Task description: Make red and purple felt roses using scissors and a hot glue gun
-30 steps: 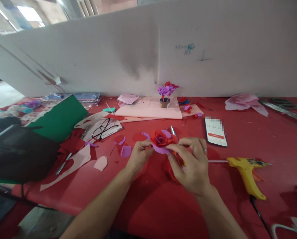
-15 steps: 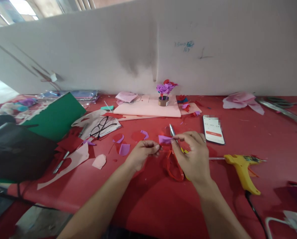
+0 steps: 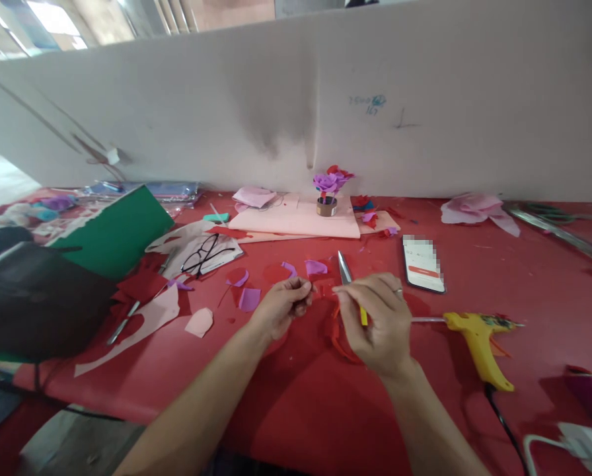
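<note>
My left hand (image 3: 283, 305) is closed in a pinch over the red table; whatever sits between its fingertips is too small to make out. Across a narrow gap, my right hand (image 3: 375, 320) has thumb and fingers drawn together, and I cannot make out anything in them. A purple piece of paper (image 3: 316, 267) lies just beyond the fingertips. Beneath my right hand are scissors (image 3: 344, 268), blades pointing away, their red and yellow handles partly covered. Left of my left hand lie a purple square (image 3: 249, 299) and a red round piece with a purple strip (image 3: 236, 277).
A yellow glue gun (image 3: 481, 344) with its cord lies at right, a phone (image 3: 423, 264) behind it. Paper flowers in a small brown pot (image 3: 326, 206) stand on pink sheets (image 3: 286, 221). Eyeglasses (image 3: 204, 254), a green board (image 3: 122, 241) and a dark bag (image 3: 38, 304) are at left.
My right hand has let go of the purple piece of paper, which now lies on the table slightly to the left. That hand has drawn back and lower; my left hand stays about where it was.
</note>
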`<action>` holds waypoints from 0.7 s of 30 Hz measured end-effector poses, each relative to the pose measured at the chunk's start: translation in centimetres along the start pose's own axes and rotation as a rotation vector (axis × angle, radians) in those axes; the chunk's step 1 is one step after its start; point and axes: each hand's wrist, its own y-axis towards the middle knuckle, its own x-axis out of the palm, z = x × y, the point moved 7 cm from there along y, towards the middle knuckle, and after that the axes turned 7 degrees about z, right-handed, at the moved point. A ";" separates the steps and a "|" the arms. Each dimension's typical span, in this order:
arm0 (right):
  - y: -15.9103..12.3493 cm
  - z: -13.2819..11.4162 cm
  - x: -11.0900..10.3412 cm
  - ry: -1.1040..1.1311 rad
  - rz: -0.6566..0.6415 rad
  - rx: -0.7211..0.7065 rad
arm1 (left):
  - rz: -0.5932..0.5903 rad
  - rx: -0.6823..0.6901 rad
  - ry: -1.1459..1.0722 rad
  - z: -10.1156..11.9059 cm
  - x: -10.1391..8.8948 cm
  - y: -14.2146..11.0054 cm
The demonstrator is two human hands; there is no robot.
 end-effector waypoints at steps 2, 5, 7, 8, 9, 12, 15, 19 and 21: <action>-0.4 0.2 1.2 -0.089 -0.058 -0.003 | -0.003 0.020 0.012 0.0 0.1 0.0; -0.8 0.9 2.4 -0.225 -0.100 0.024 | 0.012 0.044 0.052 0.1 0.3 -0.2; -1.0 1.1 2.8 -0.284 -0.119 0.035 | 0.025 0.038 0.068 0.1 0.5 -0.3; -1.0 1.2 2.8 -0.305 -0.127 0.041 | 0.029 0.033 0.070 0.1 0.6 -0.4; -1.0 1.3 2.9 -0.321 -0.133 0.046 | 0.029 0.033 0.070 0.1 0.6 -0.4; -1.1 1.4 2.8 -0.333 -0.138 0.054 | 0.032 0.041 0.066 0.1 0.7 -0.4; -1.1 1.2 2.7 -0.324 -0.124 0.036 | 0.027 0.023 0.034 0.0 0.6 -0.4; -1.0 0.9 2.6 -0.314 -0.091 -0.010 | -0.022 -0.039 -0.060 -0.1 0.8 -0.5; -1.0 0.8 2.4 -0.313 -0.067 -0.036 | -0.044 -0.053 -0.092 0.0 0.9 -0.5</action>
